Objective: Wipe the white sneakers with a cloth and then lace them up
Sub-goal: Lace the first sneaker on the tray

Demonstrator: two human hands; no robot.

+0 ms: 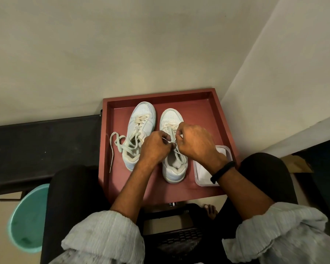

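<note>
Green comes first: a bucket (27,218) sits on the floor, far left of the red tray (204,103) and well apart from it. It may hold water for wiping, but I cannot see inside well.

Both white sneakers stand side by side in the tray with toes pointing away from the person, so the lace holes are easy to reach. The left sneaker (139,130) is near the tray's left wall. It is laced through its holes, but its lace (114,143) is loose and not tied; the long end trails along that wall.

Next come the hands. The left hand (154,147) and the right hand (196,141) meet over the middle of the right sneaker (172,164). Each hand is pinched tight on a thin strand of its lace (176,149). The strands cross between the fingers, so I think the person is pulling the lace snug or starting a knot.

A clear box (225,149) sits in the tray's right corner, just beside the right sneaker. Something white is in it. It could be the cloth, but the right arm hides most of it, so I cannot tell.
</note>
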